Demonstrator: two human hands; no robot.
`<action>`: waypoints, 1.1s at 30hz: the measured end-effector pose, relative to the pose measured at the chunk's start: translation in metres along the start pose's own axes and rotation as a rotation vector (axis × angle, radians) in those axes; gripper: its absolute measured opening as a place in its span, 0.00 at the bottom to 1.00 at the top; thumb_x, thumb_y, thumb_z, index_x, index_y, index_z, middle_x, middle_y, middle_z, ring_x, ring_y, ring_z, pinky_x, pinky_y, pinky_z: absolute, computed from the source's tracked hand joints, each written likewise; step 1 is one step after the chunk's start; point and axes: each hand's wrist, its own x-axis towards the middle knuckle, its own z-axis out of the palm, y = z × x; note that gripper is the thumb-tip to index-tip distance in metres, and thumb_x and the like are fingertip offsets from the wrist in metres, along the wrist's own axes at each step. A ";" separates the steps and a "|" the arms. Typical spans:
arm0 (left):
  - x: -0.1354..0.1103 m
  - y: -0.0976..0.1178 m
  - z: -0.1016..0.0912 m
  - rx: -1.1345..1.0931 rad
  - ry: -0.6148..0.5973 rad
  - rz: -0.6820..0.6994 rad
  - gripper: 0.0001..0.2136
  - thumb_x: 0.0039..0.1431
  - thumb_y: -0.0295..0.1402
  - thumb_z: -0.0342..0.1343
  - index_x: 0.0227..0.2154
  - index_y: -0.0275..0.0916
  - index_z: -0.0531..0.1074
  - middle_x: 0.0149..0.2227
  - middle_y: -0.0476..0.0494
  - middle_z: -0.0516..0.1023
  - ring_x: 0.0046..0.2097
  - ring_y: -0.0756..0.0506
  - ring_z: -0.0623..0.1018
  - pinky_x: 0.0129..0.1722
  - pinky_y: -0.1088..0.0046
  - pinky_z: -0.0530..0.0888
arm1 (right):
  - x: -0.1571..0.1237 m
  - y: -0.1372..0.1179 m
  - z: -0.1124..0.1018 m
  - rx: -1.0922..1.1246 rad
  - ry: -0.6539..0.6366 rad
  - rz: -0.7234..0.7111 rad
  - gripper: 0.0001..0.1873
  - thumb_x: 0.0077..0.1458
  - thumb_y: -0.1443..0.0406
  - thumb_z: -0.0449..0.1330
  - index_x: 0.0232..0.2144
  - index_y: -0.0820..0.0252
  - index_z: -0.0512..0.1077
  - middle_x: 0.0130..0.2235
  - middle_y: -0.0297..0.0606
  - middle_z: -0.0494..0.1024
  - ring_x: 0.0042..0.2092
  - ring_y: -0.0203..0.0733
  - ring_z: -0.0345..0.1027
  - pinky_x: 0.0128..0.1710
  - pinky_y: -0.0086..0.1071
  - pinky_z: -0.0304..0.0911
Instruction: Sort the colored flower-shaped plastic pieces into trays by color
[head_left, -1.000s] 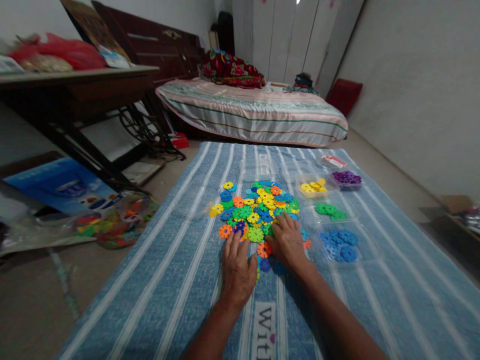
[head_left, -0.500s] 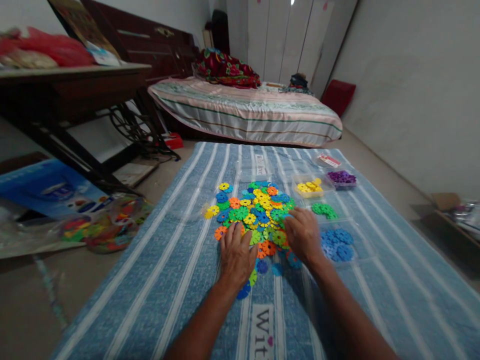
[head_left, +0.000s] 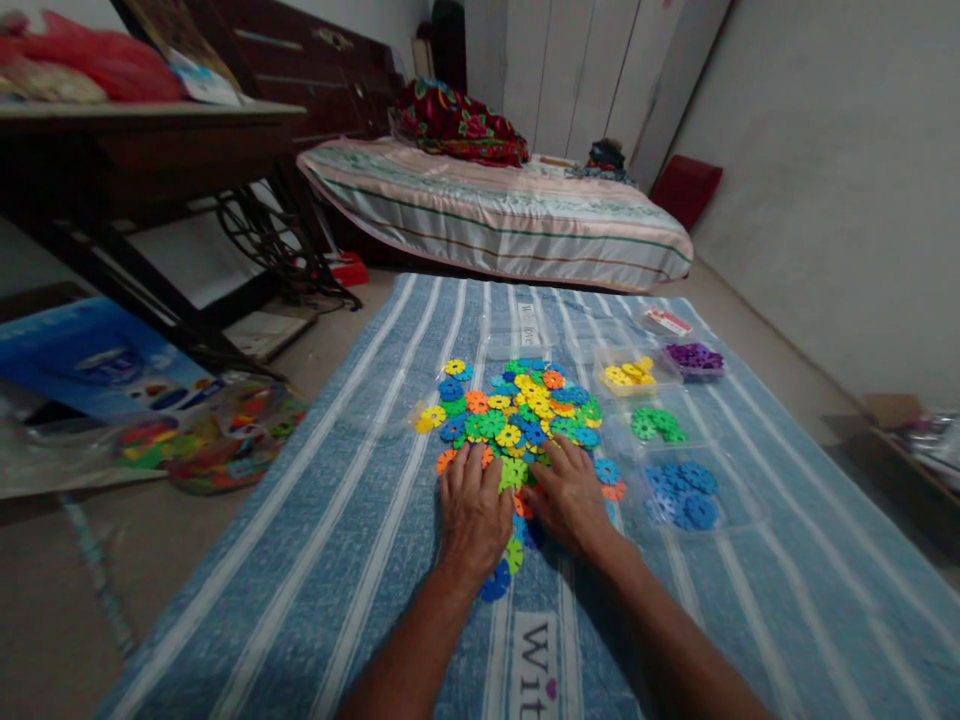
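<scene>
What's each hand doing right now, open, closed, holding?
Left hand: palm down, fingers at the disc pile; grip hidden, can't tell.
Right hand: also at the pile; can't tell whether it holds a disc.

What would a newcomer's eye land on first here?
Probably the heap of multicoloured notched plastic discs in the middle of the blue striped cloth, with the left hand and right hand at its near side. Next come the single-colour groups of discs in clear plastic containers to the right. Farther back, the red floral blanket stands out on the bed.

Left grip (head_left: 474, 515), right grip (head_left: 574, 500) bare; forearms (head_left: 416, 635) likewise bare, widening from wrists (head_left: 459, 580).
</scene>
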 end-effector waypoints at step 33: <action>0.001 -0.002 -0.001 -0.067 0.015 -0.007 0.10 0.53 0.32 0.57 0.38 0.34 0.72 0.57 0.27 0.70 0.62 0.31 0.64 0.58 0.48 0.64 | 0.004 0.015 -0.012 0.390 0.177 0.205 0.05 0.52 0.66 0.61 0.24 0.56 0.73 0.45 0.42 0.77 0.51 0.47 0.68 0.53 0.43 0.63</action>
